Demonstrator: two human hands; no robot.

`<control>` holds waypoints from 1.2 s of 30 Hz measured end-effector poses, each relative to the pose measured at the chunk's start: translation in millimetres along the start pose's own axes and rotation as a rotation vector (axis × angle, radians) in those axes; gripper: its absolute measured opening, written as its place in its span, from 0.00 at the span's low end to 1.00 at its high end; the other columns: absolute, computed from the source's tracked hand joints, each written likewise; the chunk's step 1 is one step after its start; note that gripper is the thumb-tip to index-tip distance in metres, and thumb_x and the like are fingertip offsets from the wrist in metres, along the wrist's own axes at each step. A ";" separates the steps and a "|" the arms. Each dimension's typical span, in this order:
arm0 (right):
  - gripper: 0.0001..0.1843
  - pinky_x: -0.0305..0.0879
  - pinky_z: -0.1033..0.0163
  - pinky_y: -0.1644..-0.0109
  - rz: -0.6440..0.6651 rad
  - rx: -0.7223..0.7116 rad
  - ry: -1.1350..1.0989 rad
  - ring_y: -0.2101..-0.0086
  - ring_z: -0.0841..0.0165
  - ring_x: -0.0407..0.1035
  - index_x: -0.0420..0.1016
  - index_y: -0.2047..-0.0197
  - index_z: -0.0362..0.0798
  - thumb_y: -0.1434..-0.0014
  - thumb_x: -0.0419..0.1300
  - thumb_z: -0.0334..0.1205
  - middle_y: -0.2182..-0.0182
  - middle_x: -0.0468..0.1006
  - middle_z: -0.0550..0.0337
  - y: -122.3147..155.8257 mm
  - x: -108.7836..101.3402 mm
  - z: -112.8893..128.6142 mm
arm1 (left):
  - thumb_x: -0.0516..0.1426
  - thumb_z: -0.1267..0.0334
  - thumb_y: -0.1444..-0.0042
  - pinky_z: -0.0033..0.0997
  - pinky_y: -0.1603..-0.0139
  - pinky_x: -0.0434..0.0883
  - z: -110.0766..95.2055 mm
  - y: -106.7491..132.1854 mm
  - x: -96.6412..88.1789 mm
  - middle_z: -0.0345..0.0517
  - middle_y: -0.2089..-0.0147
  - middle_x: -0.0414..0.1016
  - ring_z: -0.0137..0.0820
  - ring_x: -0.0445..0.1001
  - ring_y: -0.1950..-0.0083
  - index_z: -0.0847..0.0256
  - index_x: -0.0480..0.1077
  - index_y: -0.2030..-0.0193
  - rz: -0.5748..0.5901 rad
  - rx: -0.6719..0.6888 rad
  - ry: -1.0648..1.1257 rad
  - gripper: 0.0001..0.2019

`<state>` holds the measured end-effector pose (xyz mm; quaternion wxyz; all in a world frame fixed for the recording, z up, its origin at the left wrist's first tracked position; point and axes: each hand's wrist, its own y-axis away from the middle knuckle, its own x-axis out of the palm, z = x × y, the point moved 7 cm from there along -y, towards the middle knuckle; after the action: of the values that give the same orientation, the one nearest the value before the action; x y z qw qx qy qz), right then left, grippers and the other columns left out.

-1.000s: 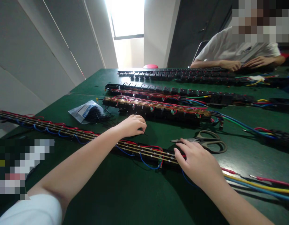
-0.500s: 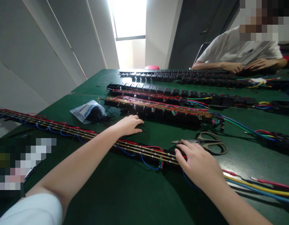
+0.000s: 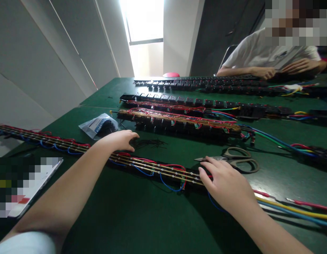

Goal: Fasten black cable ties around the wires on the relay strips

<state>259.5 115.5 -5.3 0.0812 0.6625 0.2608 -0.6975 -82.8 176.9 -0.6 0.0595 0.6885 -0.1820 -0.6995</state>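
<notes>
My left hand [image 3: 120, 140] hovers over the far edge of the nearest wired strip [image 3: 153, 167], thumb and fingers apart, with nothing visible in it. Just right of its fingertips lies a loose pile of thin black ties [image 3: 153, 143]. A clear plastic bag [image 3: 91, 126] of similar black ties is behind the hand. My right hand [image 3: 224, 178] rests over the strip's right part, fingers spread and lying loosely on it. The strip carries brass bars with red and blue wires. Beside the right fingers lie scissors [image 3: 240, 160], their blades partly behind the hand.
More wired strips [image 3: 179, 120] and black socket strips [image 3: 195, 102] lie across the green table [image 3: 142, 218]. Thick yellow, blue and red cables [image 3: 293, 210] run off to the right. A pixelated white-edged object [image 3: 44, 187] is at left. A co-worker [image 3: 261, 56] sits at the far right.
My left hand has moved left, away from the pile of black ties, which now shows uncovered. My right hand stays over the strip beside the scissors.
</notes>
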 end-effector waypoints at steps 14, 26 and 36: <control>0.25 0.77 0.50 0.51 -0.007 -0.009 0.006 0.51 0.54 0.78 0.85 0.52 0.48 0.30 0.48 0.48 0.50 0.85 0.48 -0.3 -0.5 1.2 | 0.54 0.68 0.37 0.34 0.45 0.74 -44.7 -10.8 2.4 0.51 0.47 0.82 0.39 0.80 0.48 0.60 0.79 0.47 -0.189 0.174 0.002 0.15; 0.26 0.78 0.49 0.53 -0.034 -0.048 0.010 0.51 0.53 0.79 0.85 0.53 0.47 0.30 0.47 0.48 0.50 0.85 0.48 -0.2 0.9 -0.5 | 0.50 0.69 0.38 0.39 0.38 0.73 38.0 20.3 -17.6 0.49 0.40 0.78 0.41 0.78 0.42 0.56 0.76 0.41 -0.242 -0.103 -0.016 0.22; 0.28 0.79 0.46 0.52 -0.104 -0.064 0.019 0.54 0.52 0.80 0.86 0.55 0.46 0.30 0.45 0.49 0.53 0.86 0.47 0.7 1.0 -1.0 | 0.55 0.75 0.53 0.43 0.26 0.63 83.8 12.7 16.7 0.45 0.19 0.49 0.48 0.58 0.23 0.50 0.47 0.21 -0.080 -0.210 -0.041 0.50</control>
<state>260.5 115.6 -6.4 0.0635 0.6516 0.3175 -0.6860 -168.2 174.0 -13.3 0.0996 0.6708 -0.0814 -0.7304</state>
